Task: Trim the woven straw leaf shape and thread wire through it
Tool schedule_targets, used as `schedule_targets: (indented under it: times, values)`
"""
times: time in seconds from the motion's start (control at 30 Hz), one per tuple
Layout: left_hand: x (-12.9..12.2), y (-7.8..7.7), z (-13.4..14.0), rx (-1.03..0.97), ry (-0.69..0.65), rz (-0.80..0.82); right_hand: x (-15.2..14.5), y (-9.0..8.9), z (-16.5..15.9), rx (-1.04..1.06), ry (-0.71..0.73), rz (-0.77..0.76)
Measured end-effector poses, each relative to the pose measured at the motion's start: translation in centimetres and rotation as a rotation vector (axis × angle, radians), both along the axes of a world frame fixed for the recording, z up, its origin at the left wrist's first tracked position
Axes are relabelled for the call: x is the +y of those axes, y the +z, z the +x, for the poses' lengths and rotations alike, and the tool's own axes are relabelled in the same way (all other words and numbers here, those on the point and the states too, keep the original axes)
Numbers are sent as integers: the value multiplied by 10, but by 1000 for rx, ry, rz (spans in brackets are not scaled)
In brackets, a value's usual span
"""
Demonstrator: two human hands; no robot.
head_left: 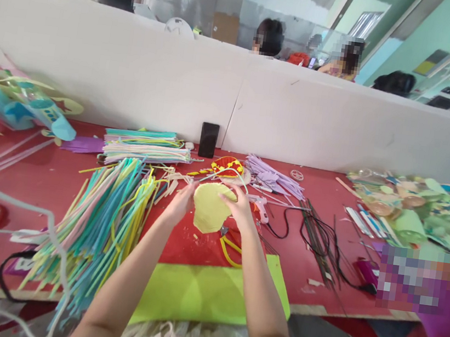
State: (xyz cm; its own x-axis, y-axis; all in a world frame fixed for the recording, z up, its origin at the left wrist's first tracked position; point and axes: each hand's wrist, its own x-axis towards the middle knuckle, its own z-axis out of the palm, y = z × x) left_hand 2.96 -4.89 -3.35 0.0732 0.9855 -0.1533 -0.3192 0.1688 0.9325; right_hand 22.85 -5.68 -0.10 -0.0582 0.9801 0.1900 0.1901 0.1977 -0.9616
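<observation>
Between my two hands is a pale yellow rounded piece [211, 208], narrower at its lower end; its material is hard to tell. My left hand [181, 204] grips its left edge. The fingers of my right hand [239, 201] close on its upper right edge, with the thumb on the near face. Just below my right hand lies a yellow-handled cutting tool [230, 251], its jaws partly hidden. A glue gun [261, 211] rests to the right of that hand. Behind the piece sits a red and yellow braided item [227, 166], partly covered by a thin pale stem.
Colourful pipe cleaners [105, 224] pile up at left, with another bundle [145, 147] behind. Lilac strips [273, 177], a dark cord [323, 239] and thin rods lie right. A phone [209, 140] leans on the white partition [138, 69]. Another person's purple item [435, 301] is at far right.
</observation>
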Motion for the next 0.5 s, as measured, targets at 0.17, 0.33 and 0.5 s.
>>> schedule_targets:
  times: [0.17,0.33,0.5]
  values:
    - [-18,-13,13,123,-39,-21,14,-9,-3,158,-114,-86]
    - [-13,-14,4,-7,115,-46,21,-18,1,456,-368,-191]
    - [-6,-9,4,-121,237,-81,2,-29,-9,211,-46,-235]
